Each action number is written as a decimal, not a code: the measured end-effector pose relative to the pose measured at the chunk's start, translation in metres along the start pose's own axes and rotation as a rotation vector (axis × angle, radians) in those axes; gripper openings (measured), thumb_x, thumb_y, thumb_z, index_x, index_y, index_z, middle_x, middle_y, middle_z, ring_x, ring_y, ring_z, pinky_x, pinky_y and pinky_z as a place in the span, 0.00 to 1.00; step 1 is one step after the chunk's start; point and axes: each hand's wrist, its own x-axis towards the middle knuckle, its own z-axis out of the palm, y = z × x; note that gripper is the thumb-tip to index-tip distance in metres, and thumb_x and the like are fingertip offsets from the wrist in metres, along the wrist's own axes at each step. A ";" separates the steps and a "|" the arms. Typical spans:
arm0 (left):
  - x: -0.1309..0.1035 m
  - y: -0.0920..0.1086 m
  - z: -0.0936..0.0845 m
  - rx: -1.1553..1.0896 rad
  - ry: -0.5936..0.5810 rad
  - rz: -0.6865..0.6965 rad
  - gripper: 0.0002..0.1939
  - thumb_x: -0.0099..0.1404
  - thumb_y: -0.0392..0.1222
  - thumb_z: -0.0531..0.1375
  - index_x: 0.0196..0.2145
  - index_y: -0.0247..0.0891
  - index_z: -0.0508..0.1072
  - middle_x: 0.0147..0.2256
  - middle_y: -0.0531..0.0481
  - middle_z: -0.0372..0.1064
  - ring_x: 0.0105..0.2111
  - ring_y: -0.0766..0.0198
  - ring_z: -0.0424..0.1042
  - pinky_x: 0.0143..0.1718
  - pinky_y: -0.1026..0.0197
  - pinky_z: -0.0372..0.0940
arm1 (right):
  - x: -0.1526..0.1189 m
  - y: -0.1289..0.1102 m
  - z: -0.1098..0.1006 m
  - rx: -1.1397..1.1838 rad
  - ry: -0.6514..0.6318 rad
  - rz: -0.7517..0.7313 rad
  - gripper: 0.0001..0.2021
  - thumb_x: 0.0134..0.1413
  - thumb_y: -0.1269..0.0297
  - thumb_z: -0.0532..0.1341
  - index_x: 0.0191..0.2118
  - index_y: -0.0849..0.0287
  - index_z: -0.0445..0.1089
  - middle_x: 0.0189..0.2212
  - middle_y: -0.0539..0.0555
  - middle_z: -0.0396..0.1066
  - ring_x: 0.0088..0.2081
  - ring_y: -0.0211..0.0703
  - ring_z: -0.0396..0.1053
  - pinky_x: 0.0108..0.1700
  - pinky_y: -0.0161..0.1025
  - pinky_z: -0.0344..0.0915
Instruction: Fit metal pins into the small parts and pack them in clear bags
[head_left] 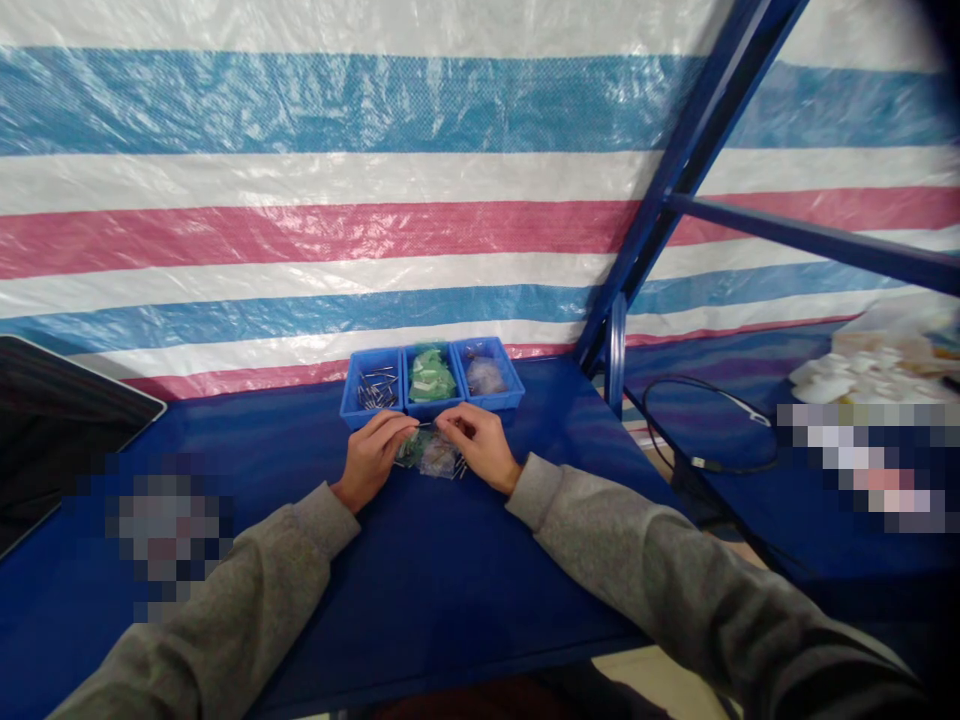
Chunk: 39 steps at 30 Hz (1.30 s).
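My left hand (375, 450) and my right hand (481, 440) meet in front of the blue bins, fingertips pinched towards each other. Between them spans a thin, light-coloured metal piece (425, 425), too small to make out exactly; both hands appear to pinch its ends. Beneath my fingers, on the blue table (442, 590), lie a clear plastic bag (439, 457), a small green bag (409, 450) and a few thin metal pieces (461, 465), partly hidden by my right hand.
Three joined blue bins stand behind my hands: the left bin (346, 398) has metal pieces, the middle green bags (430, 376), the right clear bags (486, 377). A dark screen (67, 430) is at left. A blue metal frame (616, 350) and black cable (652, 430) are at right.
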 end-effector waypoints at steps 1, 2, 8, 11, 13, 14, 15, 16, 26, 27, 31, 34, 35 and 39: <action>0.000 0.000 0.000 -0.002 0.007 -0.005 0.09 0.66 0.39 0.53 0.39 0.39 0.72 0.37 0.49 0.71 0.38 0.65 0.69 0.43 0.62 0.65 | 0.000 0.000 0.000 0.000 0.002 -0.004 0.11 0.57 0.60 0.56 0.32 0.59 0.72 0.26 0.51 0.68 0.25 0.36 0.61 0.29 0.33 0.58; -0.001 -0.001 0.001 -0.003 0.010 -0.010 0.09 0.65 0.39 0.53 0.39 0.39 0.72 0.37 0.49 0.71 0.38 0.65 0.70 0.42 0.63 0.65 | 0.000 0.000 0.000 0.000 0.005 -0.010 0.11 0.57 0.60 0.56 0.32 0.59 0.72 0.25 0.51 0.68 0.25 0.36 0.61 0.29 0.33 0.58; -0.003 -0.001 0.002 0.018 0.027 -0.053 0.09 0.65 0.41 0.54 0.40 0.39 0.72 0.37 0.49 0.73 0.37 0.64 0.72 0.42 0.62 0.66 | -0.001 0.000 0.000 -0.011 -0.026 -0.027 0.12 0.57 0.59 0.55 0.33 0.58 0.73 0.25 0.51 0.67 0.26 0.37 0.62 0.30 0.34 0.58; -0.003 0.000 0.003 0.031 0.035 -0.061 0.09 0.65 0.41 0.55 0.40 0.39 0.72 0.37 0.50 0.73 0.37 0.65 0.72 0.41 0.63 0.66 | -0.001 0.000 0.000 -0.002 -0.042 -0.028 0.11 0.57 0.58 0.56 0.35 0.58 0.73 0.25 0.51 0.66 0.26 0.37 0.61 0.30 0.34 0.59; -0.003 0.000 0.003 0.036 0.033 -0.066 0.09 0.64 0.41 0.55 0.40 0.39 0.72 0.37 0.50 0.73 0.37 0.65 0.73 0.41 0.64 0.66 | -0.002 0.000 0.000 0.004 -0.049 -0.030 0.11 0.56 0.59 0.57 0.35 0.58 0.73 0.25 0.51 0.66 0.25 0.37 0.61 0.30 0.34 0.59; -0.003 0.000 0.003 0.038 0.030 -0.067 0.09 0.64 0.41 0.55 0.40 0.38 0.72 0.37 0.50 0.73 0.37 0.65 0.73 0.41 0.64 0.66 | -0.002 0.000 0.001 0.004 -0.054 -0.033 0.10 0.56 0.59 0.57 0.36 0.57 0.73 0.25 0.51 0.66 0.25 0.37 0.61 0.30 0.34 0.59; -0.003 0.000 0.003 0.040 0.027 -0.066 0.09 0.64 0.41 0.55 0.40 0.38 0.72 0.37 0.50 0.73 0.37 0.65 0.73 0.41 0.64 0.66 | -0.002 0.000 0.001 0.003 -0.059 -0.038 0.10 0.56 0.59 0.57 0.36 0.57 0.73 0.25 0.51 0.66 0.26 0.37 0.62 0.30 0.34 0.59; -0.003 0.000 0.003 0.043 0.024 -0.064 0.09 0.64 0.41 0.55 0.40 0.38 0.72 0.37 0.50 0.73 0.37 0.65 0.73 0.41 0.64 0.66 | -0.002 0.001 0.001 0.000 -0.063 -0.043 0.10 0.55 0.59 0.58 0.36 0.57 0.73 0.25 0.51 0.66 0.26 0.37 0.62 0.30 0.34 0.59; -0.003 0.003 0.002 0.010 0.036 -0.012 0.09 0.63 0.39 0.57 0.40 0.38 0.73 0.37 0.50 0.74 0.36 0.66 0.73 0.40 0.65 0.67 | -0.001 0.005 0.002 -0.030 -0.041 -0.060 0.09 0.57 0.62 0.56 0.33 0.59 0.71 0.25 0.50 0.65 0.25 0.36 0.60 0.29 0.33 0.57; -0.003 0.003 0.001 -0.001 0.040 -0.014 0.09 0.63 0.39 0.57 0.40 0.38 0.73 0.37 0.50 0.74 0.36 0.66 0.73 0.40 0.65 0.67 | -0.001 0.005 0.002 -0.032 -0.039 -0.060 0.09 0.57 0.61 0.56 0.33 0.59 0.71 0.25 0.50 0.66 0.25 0.36 0.61 0.29 0.33 0.57; -0.002 0.004 0.000 -0.022 0.052 -0.037 0.07 0.62 0.39 0.57 0.38 0.38 0.74 0.36 0.50 0.75 0.35 0.65 0.73 0.40 0.64 0.66 | -0.002 0.004 0.002 -0.034 -0.043 -0.056 0.10 0.58 0.61 0.55 0.32 0.60 0.70 0.26 0.50 0.66 0.25 0.36 0.61 0.29 0.33 0.57; -0.001 0.005 0.000 -0.016 0.060 -0.041 0.07 0.62 0.39 0.57 0.36 0.38 0.75 0.34 0.51 0.75 0.34 0.65 0.73 0.40 0.64 0.66 | -0.001 0.004 0.000 -0.030 -0.049 -0.067 0.11 0.59 0.61 0.54 0.32 0.60 0.70 0.27 0.51 0.68 0.26 0.36 0.62 0.30 0.33 0.58; -0.001 0.006 0.000 -0.016 0.064 -0.040 0.07 0.62 0.39 0.57 0.35 0.38 0.75 0.33 0.51 0.75 0.33 0.66 0.73 0.40 0.65 0.66 | -0.001 0.003 0.000 -0.032 -0.051 -0.070 0.11 0.59 0.61 0.54 0.32 0.60 0.70 0.27 0.51 0.68 0.27 0.36 0.62 0.31 0.33 0.58; 0.000 0.007 -0.001 -0.053 0.052 -0.062 0.06 0.62 0.40 0.58 0.34 0.37 0.74 0.34 0.50 0.74 0.33 0.66 0.73 0.37 0.65 0.66 | -0.001 0.003 0.000 -0.051 -0.063 -0.084 0.11 0.58 0.61 0.55 0.32 0.60 0.71 0.26 0.51 0.67 0.27 0.36 0.62 0.31 0.33 0.57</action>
